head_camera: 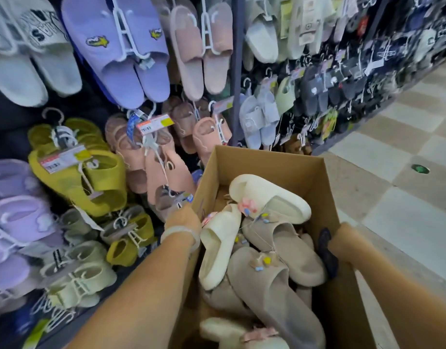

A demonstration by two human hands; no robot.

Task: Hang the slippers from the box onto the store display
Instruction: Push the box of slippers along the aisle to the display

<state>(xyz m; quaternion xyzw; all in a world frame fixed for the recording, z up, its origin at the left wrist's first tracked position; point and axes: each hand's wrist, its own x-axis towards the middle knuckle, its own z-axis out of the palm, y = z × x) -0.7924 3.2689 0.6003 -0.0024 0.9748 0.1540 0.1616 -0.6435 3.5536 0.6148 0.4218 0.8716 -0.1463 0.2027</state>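
Slippers (262,238): cream and taupe pairs heaped loose in the open cardboard box (287,162) beside the store display (96,152); one cream slipper (218,248) lies along the box's left wall, long axis running toward the viewer, toe end up by the rim. Left hand (184,220): at that rim, touching the slipper, nearer; grip cannot be told. Right hand (342,238): on the right wall, fingers hidden inside.

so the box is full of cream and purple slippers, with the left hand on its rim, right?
Not purple. The head view shows cream slippers and beige slippers in the box; the purple ones hang on the display. The left hand is indeed at its rim.
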